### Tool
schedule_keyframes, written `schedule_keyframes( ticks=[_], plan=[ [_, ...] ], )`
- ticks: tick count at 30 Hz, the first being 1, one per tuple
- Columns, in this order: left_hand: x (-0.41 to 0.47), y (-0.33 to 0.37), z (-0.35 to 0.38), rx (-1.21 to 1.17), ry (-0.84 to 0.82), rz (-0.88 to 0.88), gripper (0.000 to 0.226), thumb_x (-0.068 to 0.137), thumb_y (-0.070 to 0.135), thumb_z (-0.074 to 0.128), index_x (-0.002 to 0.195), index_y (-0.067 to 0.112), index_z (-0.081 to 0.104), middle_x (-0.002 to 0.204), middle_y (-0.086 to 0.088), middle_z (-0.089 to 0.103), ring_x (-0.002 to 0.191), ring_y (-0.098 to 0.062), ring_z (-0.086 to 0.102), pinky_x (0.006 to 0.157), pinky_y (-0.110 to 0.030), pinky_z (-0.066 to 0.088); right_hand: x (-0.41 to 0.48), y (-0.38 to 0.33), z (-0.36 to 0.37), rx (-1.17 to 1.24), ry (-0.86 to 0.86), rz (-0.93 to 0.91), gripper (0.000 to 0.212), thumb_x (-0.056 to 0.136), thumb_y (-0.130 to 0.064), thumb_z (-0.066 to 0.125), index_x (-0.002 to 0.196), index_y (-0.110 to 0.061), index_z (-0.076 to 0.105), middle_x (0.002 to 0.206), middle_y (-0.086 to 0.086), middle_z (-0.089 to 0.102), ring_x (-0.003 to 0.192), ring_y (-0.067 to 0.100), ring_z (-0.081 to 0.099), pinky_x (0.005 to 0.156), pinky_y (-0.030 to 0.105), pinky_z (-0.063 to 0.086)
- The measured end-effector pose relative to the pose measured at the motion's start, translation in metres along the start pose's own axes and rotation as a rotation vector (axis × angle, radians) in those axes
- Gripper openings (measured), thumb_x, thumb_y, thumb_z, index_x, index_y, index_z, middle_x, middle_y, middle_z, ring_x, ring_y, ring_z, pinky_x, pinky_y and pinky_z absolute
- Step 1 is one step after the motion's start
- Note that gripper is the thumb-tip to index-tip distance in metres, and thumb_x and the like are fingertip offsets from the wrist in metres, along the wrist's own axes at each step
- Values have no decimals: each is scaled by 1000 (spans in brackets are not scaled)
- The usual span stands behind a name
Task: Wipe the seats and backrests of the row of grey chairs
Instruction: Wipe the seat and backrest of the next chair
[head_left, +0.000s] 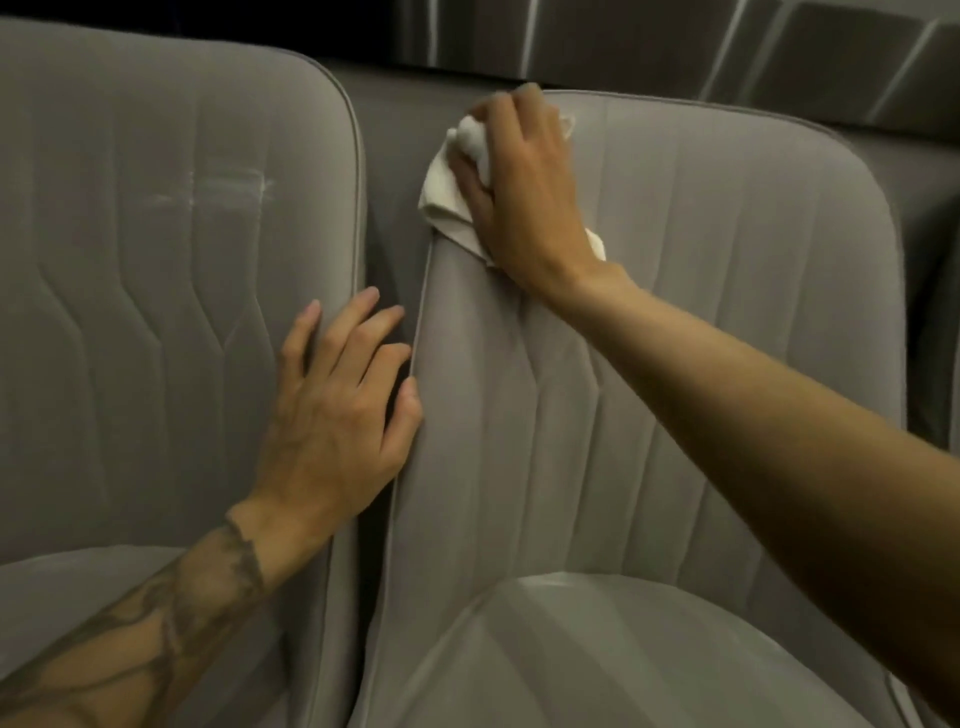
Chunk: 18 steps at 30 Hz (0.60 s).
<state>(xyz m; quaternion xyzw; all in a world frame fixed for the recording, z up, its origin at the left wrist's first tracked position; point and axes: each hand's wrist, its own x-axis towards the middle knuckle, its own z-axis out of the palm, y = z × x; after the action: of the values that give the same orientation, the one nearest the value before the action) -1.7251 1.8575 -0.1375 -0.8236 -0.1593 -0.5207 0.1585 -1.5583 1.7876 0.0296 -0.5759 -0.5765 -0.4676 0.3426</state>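
Dimly, grey quilted backrests (675, 322) — right hand (524, 192) clutching cloth (441, 195), left hand (337, 415) spread.

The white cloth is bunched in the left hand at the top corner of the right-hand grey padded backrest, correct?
Not quite: the head view shows the right hand gripping the crumpled white cloth there; the left hand is bare, fingers spread.

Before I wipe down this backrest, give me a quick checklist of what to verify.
1. Grip on cloth by right hand: ok, fingers curl round it.
2. Start point: ok, cloth sits on the right backrest, at its top corner.
3. Brace: ok, left hand rests open on the edge of the left backrest.
4. Left backrest clean: not ok, pale streaks show.
5. Cloth damp and clean enough: cannot tell.
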Motion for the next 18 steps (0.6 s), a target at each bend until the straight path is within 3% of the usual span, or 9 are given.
schedule_keyframes(
  ticks=[3, 7, 10, 14, 18],
  plan=[
    [0, 1, -1, 4, -8, 8, 31, 104, 26, 46, 109, 5, 69, 143, -14, 60, 153, -31, 38, 127, -59, 20, -27, -18, 4, 16, 8, 49, 31, 101, -30, 55, 119, -5, 60, 122, 16, 55, 107, 28, 53, 93, 38, 44],
    [-8, 3, -7, -27, -57, 1, 41, 105, 26, 44, 133, 4, 64, 146, -11, 58, 155, -29, 34, 128, -58, 19, -110, -49, -8, 126, -142, -95, 25, 101, -23, 61, 112, -1, 64, 112, 19, 58, 98, 34, 55, 84, 49, 47],
    [-28, 8, -14, -52, -129, 6, 39, 104, 27, 45, 129, 5, 66, 150, -12, 56, 157, -29, 31, 129, -58, 17, -93, -39, -11, 63, -209, -160, 28, 103, -26, 56, 115, -2, 63, 114, 18, 58, 99, 33, 55, 86, 47, 46],
    [-65, 17, -27, -61, -193, -1, 42, 105, 30, 46, 134, 5, 64, 158, -13, 48, 159, -28, 28, 129, -55, 18, -50, -38, -3, 15, -143, -25, 29, 100, -29, 58, 116, -5, 59, 122, 17, 54, 106, 30, 53, 91, 45, 46],
    [-109, 24, -45, -18, -240, -13, 38, 100, 31, 57, 131, 12, 68, 156, -12, 50, 152, -34, 37, 124, -55, 29, -117, -64, -5, 35, -214, -44, 27, 104, -25, 55, 117, -3, 63, 117, 20, 57, 100, 36, 53, 87, 50, 45]
  ],
)
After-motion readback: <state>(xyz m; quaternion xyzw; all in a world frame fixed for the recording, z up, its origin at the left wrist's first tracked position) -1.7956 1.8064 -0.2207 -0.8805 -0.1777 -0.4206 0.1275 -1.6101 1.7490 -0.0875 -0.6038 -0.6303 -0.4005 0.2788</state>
